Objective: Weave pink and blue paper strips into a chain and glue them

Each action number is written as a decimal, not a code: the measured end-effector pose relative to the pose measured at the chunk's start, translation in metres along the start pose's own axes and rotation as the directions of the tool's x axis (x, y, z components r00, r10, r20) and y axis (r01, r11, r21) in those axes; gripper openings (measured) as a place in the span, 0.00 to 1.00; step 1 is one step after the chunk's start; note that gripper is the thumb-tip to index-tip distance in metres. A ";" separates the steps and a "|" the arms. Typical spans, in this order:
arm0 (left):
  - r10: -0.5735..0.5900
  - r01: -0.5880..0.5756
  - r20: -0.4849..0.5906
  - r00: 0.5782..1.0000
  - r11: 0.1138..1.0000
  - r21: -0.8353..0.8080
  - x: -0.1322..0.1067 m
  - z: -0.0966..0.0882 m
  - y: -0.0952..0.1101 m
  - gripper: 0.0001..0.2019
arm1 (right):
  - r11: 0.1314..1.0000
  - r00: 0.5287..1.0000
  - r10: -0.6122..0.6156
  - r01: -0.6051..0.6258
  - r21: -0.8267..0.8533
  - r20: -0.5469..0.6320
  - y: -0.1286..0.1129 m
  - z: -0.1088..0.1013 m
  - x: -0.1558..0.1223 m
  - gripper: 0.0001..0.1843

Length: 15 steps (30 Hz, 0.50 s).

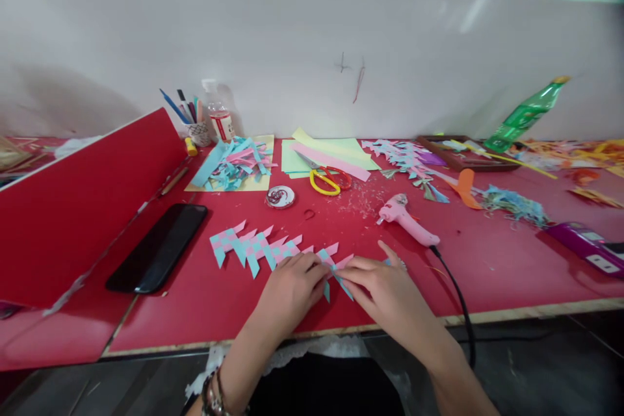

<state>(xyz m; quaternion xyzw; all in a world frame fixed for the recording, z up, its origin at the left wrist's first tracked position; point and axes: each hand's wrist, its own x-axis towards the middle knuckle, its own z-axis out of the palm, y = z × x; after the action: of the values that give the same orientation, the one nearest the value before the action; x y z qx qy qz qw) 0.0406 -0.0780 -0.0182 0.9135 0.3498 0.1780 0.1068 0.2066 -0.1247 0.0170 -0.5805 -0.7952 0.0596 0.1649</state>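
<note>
View from my head, looking down at the red table [487, 260]. My left hand [292, 289] and my right hand [385, 296] meet at the near edge, both on the right end of the woven paper strip [258, 248], a band of pink and blue pieces with pointed tips. The strip lies flat on the table and runs from my fingers leftward and slightly away from me. My left fingers [316, 271] are bent, tips pressed down on the paper; my right fingers are drawn close together and nip the last blue piece, with the thumb spread toward the far side. Both grips are narrow and closed on the paper; whether a thumb reaches under it I cannot tell.

Just beyond my right hand lies the pink glue gun [404, 218], its black cord running off the near edge. Farther back: yellow and red scissors [325, 180] on sheets of pale paper [336, 149], a heap of cut strips [234, 166], and a small round tin [279, 196]. A black phone [158, 247] lies to the left, beside a tilted red board [73, 208]. A green bottle [526, 116] leans at far right against the white panel [312, 52].
</note>
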 end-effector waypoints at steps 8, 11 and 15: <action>0.007 -0.007 -0.001 1.000 1.000 -0.022 -0.002 0.000 -0.001 0.09 | 0.994 0.994 0.059 -0.049 -0.102 0.095 -0.008 -0.001 0.009 0.12; 0.004 -0.003 0.001 1.000 1.000 -0.029 -0.001 -0.001 -0.001 0.10 | 0.997 0.994 0.054 -0.048 -0.067 0.094 -0.004 0.000 0.013 0.12; 0.006 -0.006 -0.008 1.000 1.000 -0.007 -0.001 0.000 -0.002 0.10 | 0.996 0.997 0.042 -0.046 0.073 0.059 0.006 0.003 0.014 0.11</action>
<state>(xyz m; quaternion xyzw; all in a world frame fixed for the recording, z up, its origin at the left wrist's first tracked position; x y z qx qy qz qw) 0.0389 -0.0775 -0.0193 0.9136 0.3467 0.1830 0.1079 0.2068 -0.1098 0.0149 -0.5893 -0.7839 0.1091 0.1623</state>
